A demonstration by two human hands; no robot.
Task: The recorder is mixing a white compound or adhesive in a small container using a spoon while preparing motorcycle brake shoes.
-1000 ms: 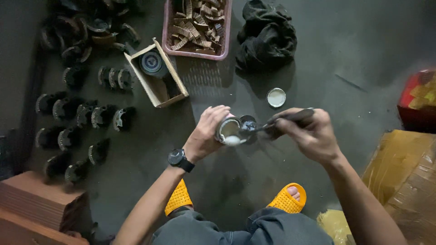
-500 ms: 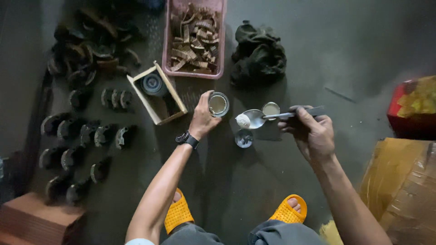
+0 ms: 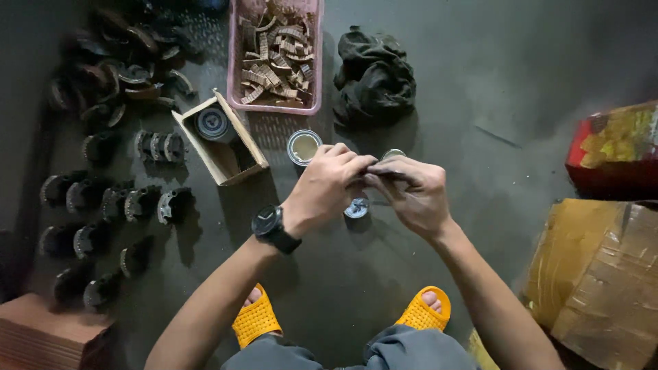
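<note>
Hands: left hand (image 3: 329,183) and right hand (image 3: 410,192) now joined, pinching a small tool; open tin (image 3: 303,146) set down beyond them since.

One head-worn camera looks steeply down, close above the floor (image 3: 480,82) before the squatting person.

An open tin (image 3: 303,146) sits just left of the joined hands (image 3: 370,185), a wooden box (image 3: 221,139) farther left. A basket (image 3: 275,55) lies beyond them, a cloth (image 3: 375,75) to its right.
</note>
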